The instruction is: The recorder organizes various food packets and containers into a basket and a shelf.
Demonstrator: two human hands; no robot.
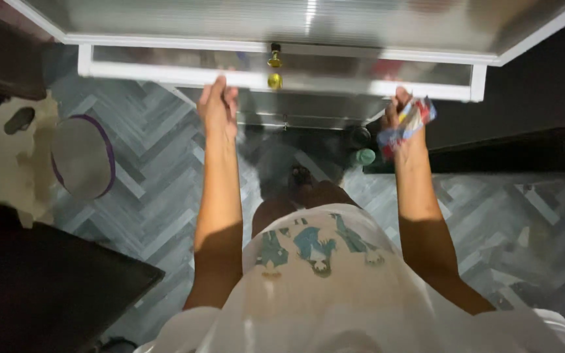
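I look straight down at a white-framed drawer (165, 72) with a frosted front and a round brass knob (274, 80). My left hand (218, 108) rests flat against the drawer's front edge, left of the knob, fingers together and holding nothing. My right hand (400, 121) is at the front edge on the right side and grips a small crinkled snack packet (413, 121) in red, white and blue. Both arms are stretched forward over my white printed shirt.
The floor is grey herringbone planks (158, 183). A round grey lid-like object with a purple rim (83, 155) lies at the left. A dark cabinet or table (40, 287) fills the lower left, dark furniture (524, 131) the right. Two small round objects (362, 147) sit under the drawer.
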